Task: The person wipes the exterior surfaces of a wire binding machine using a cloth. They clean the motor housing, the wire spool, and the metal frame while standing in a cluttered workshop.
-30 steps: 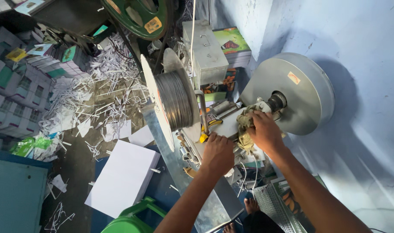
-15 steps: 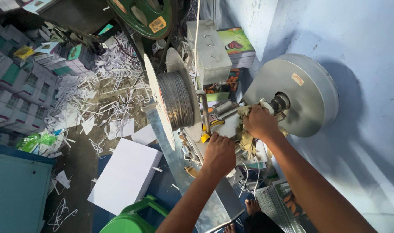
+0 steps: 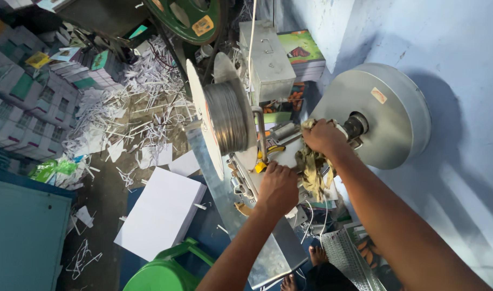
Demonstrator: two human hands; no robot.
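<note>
My right hand (image 3: 323, 137) is closed on a dirty olive rag (image 3: 313, 168) and presses it against the machine's shaft beside the big grey round motor housing (image 3: 387, 116). The rag hangs down below the hand. My left hand (image 3: 278, 187) rests fingers-down on the machine head (image 3: 268, 156), next to a yellow part (image 3: 261, 167); what its fingers hold is hidden. Just left of both hands stands a spool of steel wire (image 3: 225, 116) between two white discs.
A stack of white paper (image 3: 160, 213) lies on a blue surface at the lower left, by a green plastic stool (image 3: 163, 272). Paper strips (image 3: 133, 116) litter the floor. A grey metal box (image 3: 268, 59) and green wheel (image 3: 190, 16) sit above. My bare feet (image 3: 311, 258) show below.
My right hand moved slightly up along the shaft with the rag. The left hand stays on the machine head. The camera view has shifted a little.
</note>
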